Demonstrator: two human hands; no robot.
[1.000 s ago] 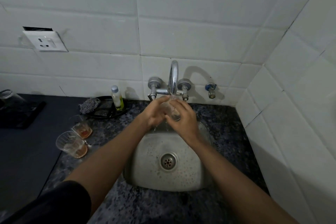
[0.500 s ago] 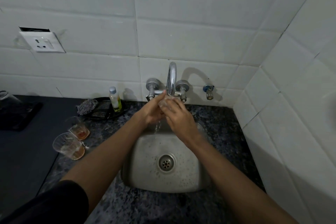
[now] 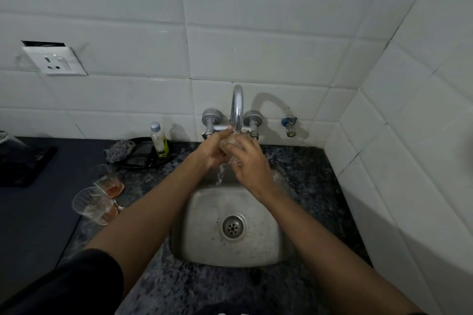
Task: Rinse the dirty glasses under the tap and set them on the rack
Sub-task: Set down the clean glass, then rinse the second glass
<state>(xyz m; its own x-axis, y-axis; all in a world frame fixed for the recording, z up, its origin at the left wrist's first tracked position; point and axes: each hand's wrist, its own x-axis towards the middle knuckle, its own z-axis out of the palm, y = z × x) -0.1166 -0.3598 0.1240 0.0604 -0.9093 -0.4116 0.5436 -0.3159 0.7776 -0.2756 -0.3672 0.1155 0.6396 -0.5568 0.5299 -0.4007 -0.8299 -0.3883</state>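
A clear glass (image 3: 231,142) sits right under the spout of the chrome tap (image 3: 237,107), over the steel sink (image 3: 204,240). My left hand (image 3: 211,152) and my right hand (image 3: 247,161) are both wrapped around it, hiding most of it. Water runs off the glass into the sink. Two dirty glasses stand on the counter to the left, each with an orange-brown residue: one further back (image 3: 107,181), one nearer (image 3: 93,206). At the far left edge, a dark mat (image 3: 24,166) carries an upturned clear glass (image 3: 10,142).
A small bottle of yellow liquid (image 3: 159,143) and a grey scrubber (image 3: 120,150) rest on a black tray behind the dirty glasses. A second small valve (image 3: 289,126) sticks out of the tiled wall. Tiled walls close the back and right. A wall socket (image 3: 55,61) is upper left.
Both hands lifted the glass up close under the spout, and water now spills from it into the sink. The view shifted slightly downward.
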